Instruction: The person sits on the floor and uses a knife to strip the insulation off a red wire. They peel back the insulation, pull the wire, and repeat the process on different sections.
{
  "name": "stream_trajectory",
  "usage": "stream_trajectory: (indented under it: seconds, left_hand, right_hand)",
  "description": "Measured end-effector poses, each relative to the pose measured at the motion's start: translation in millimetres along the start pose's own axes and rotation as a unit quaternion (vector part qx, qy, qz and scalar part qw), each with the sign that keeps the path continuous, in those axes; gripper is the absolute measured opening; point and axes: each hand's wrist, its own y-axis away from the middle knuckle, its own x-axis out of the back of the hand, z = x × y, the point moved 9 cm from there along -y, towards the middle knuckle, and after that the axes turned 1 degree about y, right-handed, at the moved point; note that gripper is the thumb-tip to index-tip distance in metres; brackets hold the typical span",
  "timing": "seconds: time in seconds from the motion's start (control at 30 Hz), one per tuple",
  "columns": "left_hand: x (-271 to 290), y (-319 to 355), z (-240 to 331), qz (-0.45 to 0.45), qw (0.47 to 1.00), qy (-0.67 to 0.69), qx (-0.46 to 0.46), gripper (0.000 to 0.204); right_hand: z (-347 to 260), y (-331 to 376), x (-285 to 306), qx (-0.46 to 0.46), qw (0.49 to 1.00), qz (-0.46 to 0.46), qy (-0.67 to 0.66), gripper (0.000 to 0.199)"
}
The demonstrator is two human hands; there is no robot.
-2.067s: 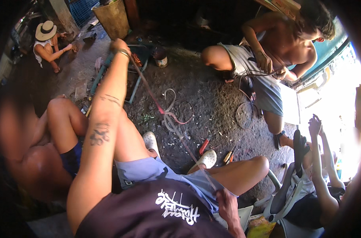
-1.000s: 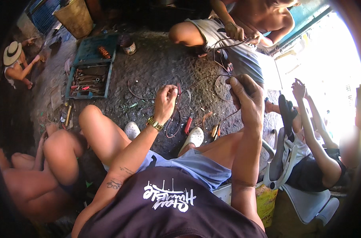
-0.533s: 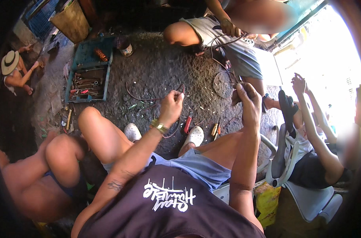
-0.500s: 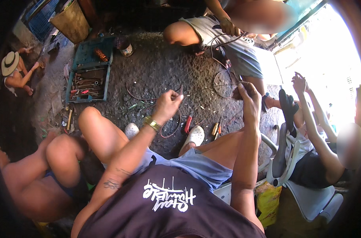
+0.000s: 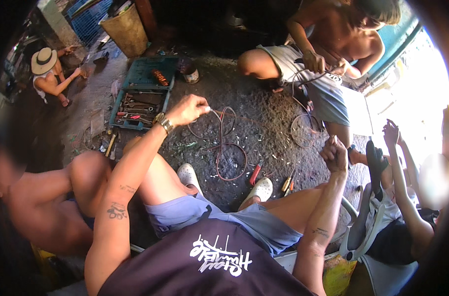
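Observation:
My left hand [image 5: 187,109] is pinched around the end of a reddish-brown electrical wire [image 5: 221,133]. From those fingers the wire hangs in loops over the dark ground ahead of my feet. My right hand [image 5: 334,154] is raised on the right with its fingers curled closed. Whatever that hand may grip is too small or hidden to make out. Between my feet lies a red-handled tool [image 5: 255,173]. Next to my right shoe are a yellow-handled screwdriver [image 5: 286,185] and a small orange-handled tool.
An open teal toolbox [image 5: 117,111] with wrenches lies ahead on the left, near a paint-stained can [image 5: 191,76]. Across from me a seated person [image 5: 328,39] holds dark cable, with a coil [image 5: 303,130] below. Other people sit close on both sides; one in a hat [image 5: 44,61] crouches farther off.
My left hand has moved left and farther out, pulling the wire's loops up. My right hand has moved right and lower, its pinch now a closed fist. The view has shifted too.

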Motion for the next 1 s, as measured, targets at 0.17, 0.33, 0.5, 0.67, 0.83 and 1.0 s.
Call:
stream_trajectory:
  seconds: [0.17,0.33,0.5,0.67,0.83,1.0]
  left_hand:
    - [26,-5,-37,0.004,1.000,-0.009,0.023,0.026]
    - [44,-5,-32,0.050,0.999,-0.004,0.017,0.027]
    - [21,-7,35,0.009,0.997,0.007,-0.075,0.024]
    - [23,-4,73,-0.037,0.990,0.008,-0.137,0.025]
    - [26,8,50,-0.070,0.991,0.054,-0.102,0.029]
    - [21,13,61,-0.071,0.975,0.108,-0.182,0.026]
  right_hand:
    - [-2,24,69,-0.219,0.896,0.191,0.335,0.018]
    - [-9,3,45,-0.191,0.750,0.192,0.603,0.033]
    - [31,-57,-147,0.141,0.673,0.125,0.715,0.048]
    - [134,-101,-210,-0.031,0.836,-0.027,0.548,0.039]
    - [133,-84,-217,-0.004,0.885,-0.029,0.466,0.035]
    - [128,-88,-260,0.185,0.763,0.004,0.620,0.042]
